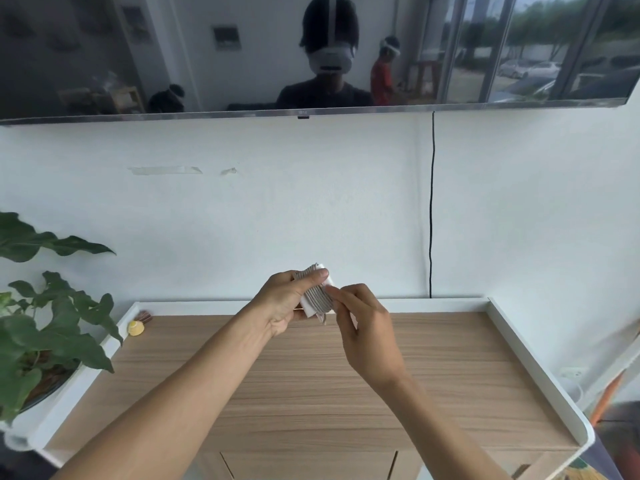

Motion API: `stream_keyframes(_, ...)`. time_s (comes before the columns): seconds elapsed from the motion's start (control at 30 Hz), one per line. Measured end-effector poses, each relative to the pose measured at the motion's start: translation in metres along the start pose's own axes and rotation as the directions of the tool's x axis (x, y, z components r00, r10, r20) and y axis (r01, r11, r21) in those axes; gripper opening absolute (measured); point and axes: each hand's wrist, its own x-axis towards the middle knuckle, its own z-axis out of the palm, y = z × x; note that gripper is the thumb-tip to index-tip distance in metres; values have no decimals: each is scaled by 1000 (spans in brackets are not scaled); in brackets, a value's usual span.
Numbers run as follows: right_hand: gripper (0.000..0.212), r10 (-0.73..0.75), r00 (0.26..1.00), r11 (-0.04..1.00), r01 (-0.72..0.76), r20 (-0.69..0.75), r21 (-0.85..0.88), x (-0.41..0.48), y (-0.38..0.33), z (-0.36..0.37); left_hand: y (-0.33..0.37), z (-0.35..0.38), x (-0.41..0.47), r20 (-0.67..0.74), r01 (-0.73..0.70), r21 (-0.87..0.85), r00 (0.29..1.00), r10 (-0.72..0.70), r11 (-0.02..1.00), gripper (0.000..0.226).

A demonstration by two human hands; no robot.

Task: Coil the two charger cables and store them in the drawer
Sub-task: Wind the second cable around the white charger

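Grey-beige cable (318, 297) is wound in many tight turns around a white charger block (306, 307). Both are held in the air above the back part of the table (311, 379) and do not touch it. The left hand (280, 303) grips the block from the left side: its thumb lies across the top of the turns, and the other fingers are curled behind and under the block. The right hand (363, 327) meets the bundle from the right, and its fingertips pinch the cable at the edge of the turns. A short end of the cable hangs below the block, between the two hands, which are very close to each other.

The table has a light wood top and a raised white rim (540, 368) along the back and both sides. In its back left corner lies a small yellow object (135, 328). Just beside the table on the left stands a plant (52, 327) with large green leaves. A black cord (431, 202) runs straight down the white wall behind the table. Above it hangs a dark screen (207, 64). Under the near edge are closed wood fronts (308, 465); I cannot tell which one is a drawer.
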Motion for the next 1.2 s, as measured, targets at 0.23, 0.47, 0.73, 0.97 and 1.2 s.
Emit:
stream_keyframes(0.23, 15, 383, 922, 846, -323, -60, 424, -3, -10, -4, -1, 3, 0, -7, -51, -61, 999, 51, 997, 24)
stream_keyframes(0.47, 13, 456, 882, 733, -296, -119, 612, 4, -20, -1, -7, 8, 1, -11, -85, -84, 996, 84, 993, 31)
stream_keyframes(0.73, 31, 393, 912, 853, -312, -121, 418, 12, -14, 9, -8, 12, -3, 42, -116, -95, 992, 120, 989, 14)
stream_keyframes(0.97, 35, 313, 915, 930, -241, -255, 277, 11, -22, 12, -6, 10, -7, 39, -138, -119, 989, 144, 983, 8)
stream_keyframes(1.2, 36, 6, 987, 991, -27, -163, -129, 14, -13, 14, -5, 5, -9, -60, -134, -118, 990, 128, 984, 24)
